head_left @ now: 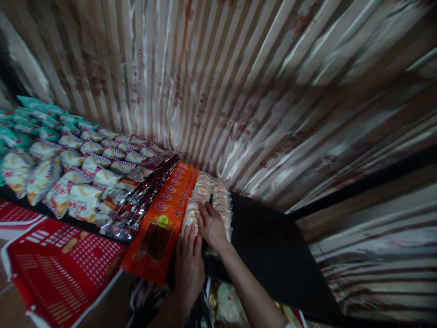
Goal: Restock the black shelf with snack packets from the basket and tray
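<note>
My left hand (189, 263) lies at the near end of a row of small pale wrapped packets (202, 186), its fingers stretched out and touching the front packets. Further up the same row, my right hand (213, 228) rests with extended fingers on the packets, its wrist across the second row (220, 193). Neither hand is closed round anything. Just left of the packets lies a long orange printed packet (170, 205) with a clear window near its front end. The parts of the packets under my fingers are hidden.
Dark shiny packets (150, 196), white snack bags (83, 200) and green bags (34, 116) fill the shelf leftward. A red basket (68, 273) stands below. The black shelf surface (269, 255) extends right. Printed striped sheeting (218, 91) hangs behind. More packages (228, 303) sit underneath.
</note>
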`<state>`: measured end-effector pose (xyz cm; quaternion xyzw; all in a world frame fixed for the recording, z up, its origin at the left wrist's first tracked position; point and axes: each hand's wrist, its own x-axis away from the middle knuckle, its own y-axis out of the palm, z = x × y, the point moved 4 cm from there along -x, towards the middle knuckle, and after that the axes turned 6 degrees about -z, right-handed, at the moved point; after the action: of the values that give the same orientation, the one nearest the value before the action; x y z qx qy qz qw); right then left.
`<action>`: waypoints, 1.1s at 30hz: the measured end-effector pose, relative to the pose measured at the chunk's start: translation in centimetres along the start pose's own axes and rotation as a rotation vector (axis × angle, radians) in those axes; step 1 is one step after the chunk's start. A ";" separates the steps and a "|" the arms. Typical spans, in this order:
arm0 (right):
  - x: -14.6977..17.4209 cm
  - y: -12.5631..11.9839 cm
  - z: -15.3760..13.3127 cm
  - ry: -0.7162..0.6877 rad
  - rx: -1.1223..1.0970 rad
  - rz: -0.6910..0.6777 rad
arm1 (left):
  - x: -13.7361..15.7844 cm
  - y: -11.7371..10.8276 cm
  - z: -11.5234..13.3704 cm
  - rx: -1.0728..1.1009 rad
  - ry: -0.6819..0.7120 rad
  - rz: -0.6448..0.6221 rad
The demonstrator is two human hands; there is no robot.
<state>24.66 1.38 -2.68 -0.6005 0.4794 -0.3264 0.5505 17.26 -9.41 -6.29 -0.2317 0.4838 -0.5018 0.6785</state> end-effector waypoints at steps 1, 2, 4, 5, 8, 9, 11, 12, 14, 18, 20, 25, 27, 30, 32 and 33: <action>0.0 -0.2 0.3 -0.012 -0.015 0.028 | 0.0 0.0 0.0 -0.002 0.004 -0.003; 0.1 -0.5 0.7 -0.016 -0.030 0.063 | 0.0 -0.1 0.0 -0.004 0.007 -0.004; 0.3 -1.2 2.1 0.019 -0.064 0.160 | 0.0 -0.1 0.0 -0.005 0.011 -0.006; 0.6 -1.6 2.9 0.055 -0.085 0.218 | 0.1 -0.1 -0.1 -0.006 0.011 -0.007; 2.4 -2.1 5.7 0.189 -0.173 0.359 | 0.2 0.0 0.0 0.002 0.020 -0.030; 3.3 -1.9 6.4 0.236 -0.208 0.376 | 0.2 0.0 0.0 0.007 0.021 -0.041; 5.2 -1.2 7.6 0.327 -0.277 0.368 | 0.2 0.0 0.0 0.027 0.017 -0.057; 6.1 -0.7 8.0 0.367 -0.309 0.348 | 0.2 0.1 0.1 0.040 0.012 -0.060; 7.5 0.5 8.4 0.426 -0.370 0.301 | 0.3 0.1 0.2 0.067 0.006 -0.049; 8.0 2.6 8.0 0.448 -0.454 0.216 | 0.5 0.0 0.5 0.072 0.016 -0.008; 7.4 3.2 7.5 0.433 -0.466 0.190 | 0.5 0.0 0.7 0.053 0.033 -0.019; 6.3 3.8 6.1 0.438 -0.500 0.178 | 0.5 0.1 0.9 0.008 0.085 -0.045; 6.2 3.4 6.1 0.438 -0.524 0.199 | 0.5 0.4 0.9 0.003 0.082 -0.039; 5.4 2.3 7.6 0.474 -0.600 0.265 | 0.6 0.9 0.7 0.001 0.072 -0.018; 4.2 1.7 9.3 0.526 -0.707 0.306 | 0.6 1.0 0.7 -0.002 0.062 0.001; 3.4 1.7 10.2 0.553 -0.775 0.315 | 0.6 1.0 0.6 -0.001 0.049 0.006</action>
<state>34.76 1.84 -6.62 -0.5722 0.7783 -0.1841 0.1817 18.31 -9.69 -7.10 -0.2183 0.5011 -0.5051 0.6679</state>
